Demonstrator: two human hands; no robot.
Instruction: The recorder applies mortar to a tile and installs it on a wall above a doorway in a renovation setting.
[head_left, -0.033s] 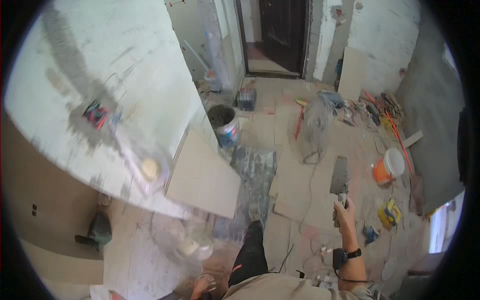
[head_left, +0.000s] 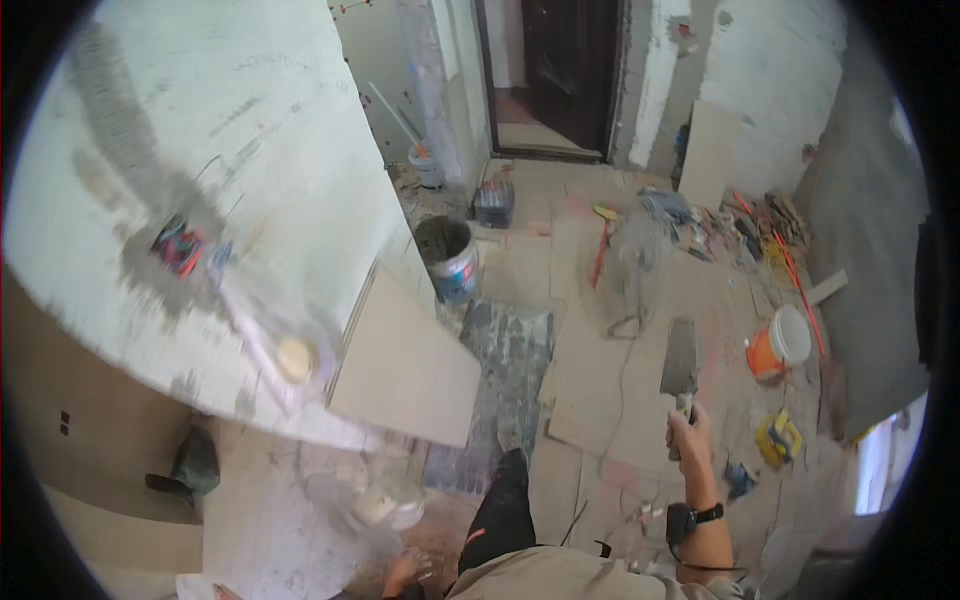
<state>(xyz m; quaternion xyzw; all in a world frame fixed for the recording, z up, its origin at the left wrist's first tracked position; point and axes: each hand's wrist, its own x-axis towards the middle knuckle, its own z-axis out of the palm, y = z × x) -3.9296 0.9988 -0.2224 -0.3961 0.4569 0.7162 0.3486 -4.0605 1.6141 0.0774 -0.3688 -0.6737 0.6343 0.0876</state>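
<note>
Gripping a trowel (head_left: pixel 681 355) by its handle, the right hand (head_left: pixel 690 435) has its fingers wrapped round the grip, and the blade points ahead of it, away from the body. The left hand (head_left: pixel 408 572) is low and blurred near the lower edge; whether it holds anything cannot be told.

Just right of the right hand lies a yellow tool (head_left: pixel 775 440), with a small blue item (head_left: pixel 740 480) nearer the forearm. Farther ahead on that side, an orange bucket (head_left: pixel 765 352) sits tilted, a long red pole (head_left: pixel 800 290) behind it and a heap of clutter (head_left: pixel 755 225) beyond. To the hand's left a thin cable (head_left: pixel 622 400) runs forward to a blurred, see-through rounded object (head_left: pixel 640 265). A leaning board (head_left: pixel 410 350) stands in the way between the left hand and a bucket of dark material (head_left: pixel 448 262) well ahead of it.

Under the right hand, the floor (head_left: pixel 585 400) is covered with dusty beige sheets; a dark, smeared strip (head_left: pixel 510 350) lies to that hand's left. Ahead and left of both hands rises a patchy white wall (head_left: pixel 290 130) with red and blue wires (head_left: pixel 178 248) in a hole. Far ahead is a dark doorway (head_left: pixel 565 60).
</note>
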